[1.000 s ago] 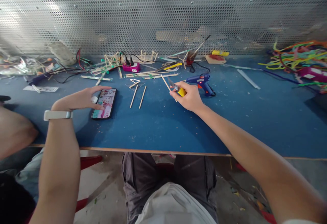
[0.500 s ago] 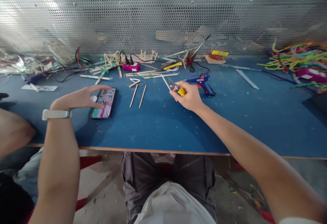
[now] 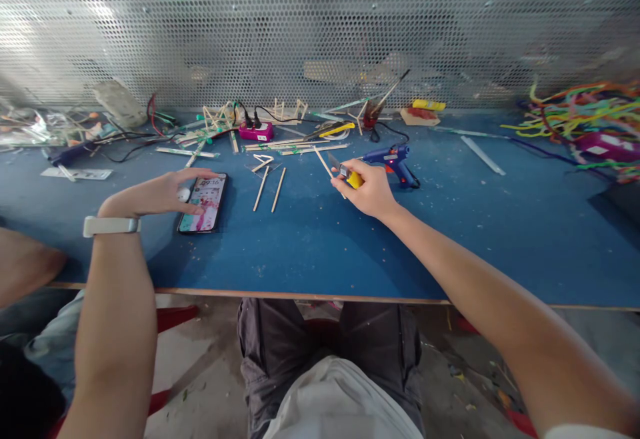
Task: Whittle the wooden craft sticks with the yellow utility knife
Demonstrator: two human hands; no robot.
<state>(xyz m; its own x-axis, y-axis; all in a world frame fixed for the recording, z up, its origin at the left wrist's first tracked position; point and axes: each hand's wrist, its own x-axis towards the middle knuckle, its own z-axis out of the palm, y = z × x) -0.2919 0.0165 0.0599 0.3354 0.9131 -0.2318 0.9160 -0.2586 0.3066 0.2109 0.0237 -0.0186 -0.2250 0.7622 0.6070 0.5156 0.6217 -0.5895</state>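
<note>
My left hand (image 3: 155,192) reaches over a smartphone (image 3: 213,202) lying face up with its screen lit. Thumb and fingers are spread apart over the phone's left side, with a small white round piece (image 3: 183,194) between them that I cannot name. In my right hand (image 3: 370,189) is a utility knife (image 3: 355,179) with a yellow handle, its blade pointing up and left. A thin wooden stick (image 3: 324,163) passes under the fingertips of that hand; whether they grip it is unclear. Two loose wooden sticks (image 3: 279,189) and a small stick triangle (image 3: 263,161) lie between the hands.
A blue glue gun (image 3: 395,159) rests just beyond my right hand. Behind are a purple power strip (image 3: 256,132), a yellow cutter (image 3: 337,130) and stick frames. Colourful pipe cleaners (image 3: 585,119) pile up at right. Another person's arm (image 3: 30,265) is at the left edge.
Both my hands stay nearly still, over the phone and around the knife. The other person's arm at the left edge has drawn back slightly.
</note>
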